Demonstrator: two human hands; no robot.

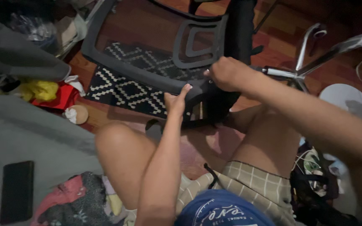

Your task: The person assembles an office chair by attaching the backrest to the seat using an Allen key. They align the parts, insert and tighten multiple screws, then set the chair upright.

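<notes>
Head view looks down at a seated person's bare knees and both hands working on a black mesh office-chair backrest (pixel 147 77) lying across the floor in front of them. Left hand (pixel 176 101) presses against the lower frame edge, fingers straight and held together — it grips nothing, only touches. Right hand (pixel 227 74) is curled into a closed fist at the backrest's bottom joint; whether it has something inside I cannot tell. Beneath the frame lies a black-and-white patterned rug (pixel 124 90). Chrome chair base (pixel 315 58) rests just right — a dark phone (pixel 16 190) sits on grey bedding at lower left.
</notes>
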